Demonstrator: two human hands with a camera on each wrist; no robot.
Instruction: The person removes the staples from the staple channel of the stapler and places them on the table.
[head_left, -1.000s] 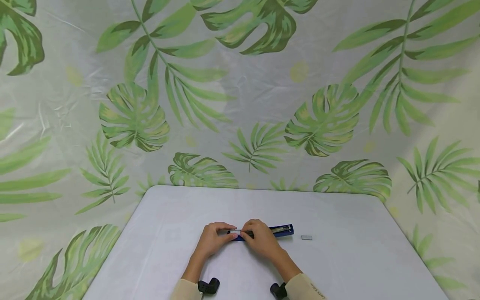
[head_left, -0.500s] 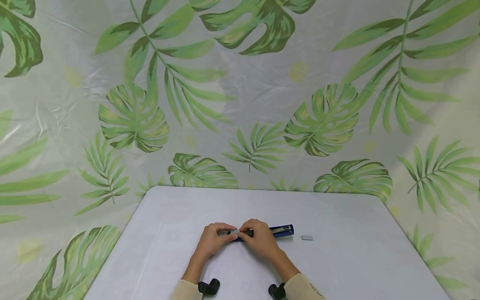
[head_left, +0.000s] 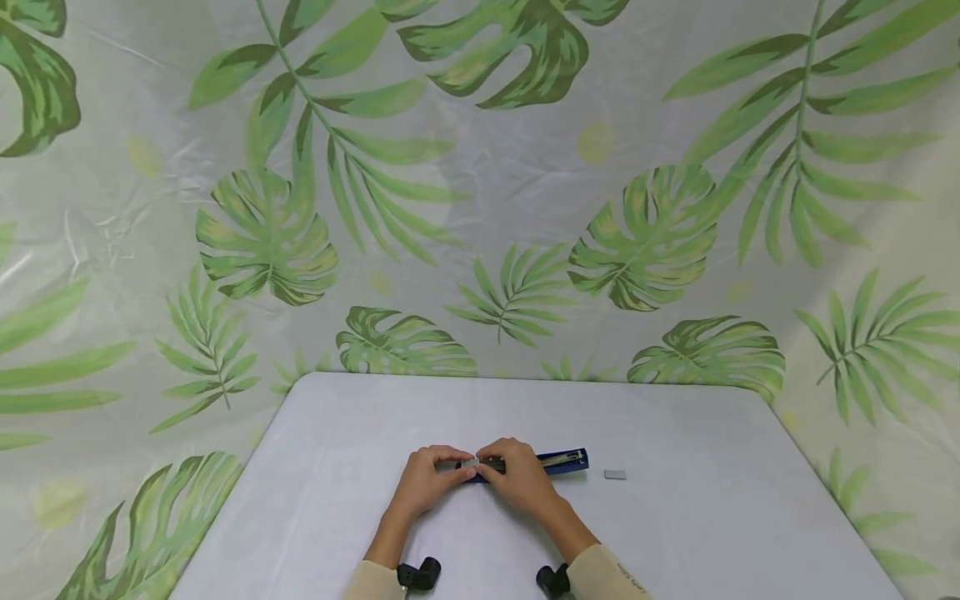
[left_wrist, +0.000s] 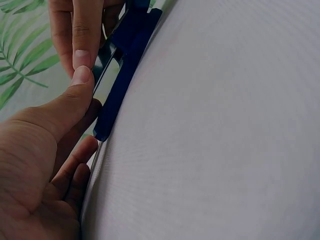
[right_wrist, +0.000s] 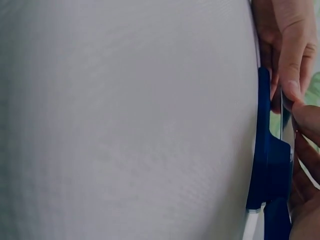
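A dark blue stapler (head_left: pixel 567 462) lies opened out on the table, its metal magazine showing. Over its left end, my left hand (head_left: pixel 424 482) grips the magazine between thumb and fingers. A grey strip of staples (head_left: pixel 470 462) sits between those fingertips. My right hand (head_left: pixel 523 477) pinches at the strip's right end, its fingertips close against the left ones. In the left wrist view both thumbs meet at the magazine's edge, above the blue stapler body (left_wrist: pixel 131 60). From the right wrist the stapler (right_wrist: pixel 274 165) appears side-on; fingers hide most of the strip there.
Right of the stapler, a second grey staple strip (head_left: pixel 615 475) lies on the white table (head_left: pixel 690 517). Behind the table hangs a leaf-patterned curtain (head_left: pixel 525 208). A black wrist camera (head_left: pixel 420 573) sits at each sleeve cuff.
The right fingertips have shifted slightly left, closer to the left fingertips over the staple strip. My left hand, the stapler and the loose strip stay practically in place.
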